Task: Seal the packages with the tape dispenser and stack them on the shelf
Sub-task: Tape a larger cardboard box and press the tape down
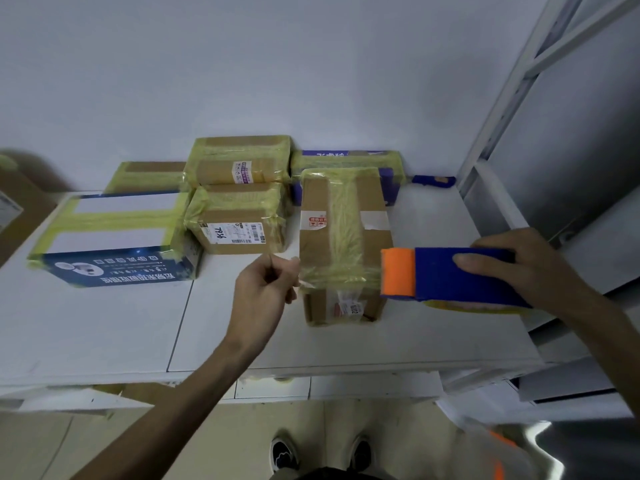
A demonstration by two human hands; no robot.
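A brown cardboard box (346, 244) with yellowish tape along its top lies on the white table (104, 323). A fresh strip of tape runs across its near end. My right hand (519, 261) grips the blue and orange tape dispenser (446, 273), whose orange end touches the box's right edge. My left hand (266, 285) pinches the loose end of the tape at the box's left edge. Behind stand several taped packages: a blue and white box (114, 237), two stacked brown ones (239, 220), and a purple one (349, 159).
A metal shelf frame (519, 81) rises at the right. A second blue dispenser handle (434, 181) lies by the wall. A brown carton (17, 202) sits at the far left. My shoes (322, 452) show on the floor below the table edge.
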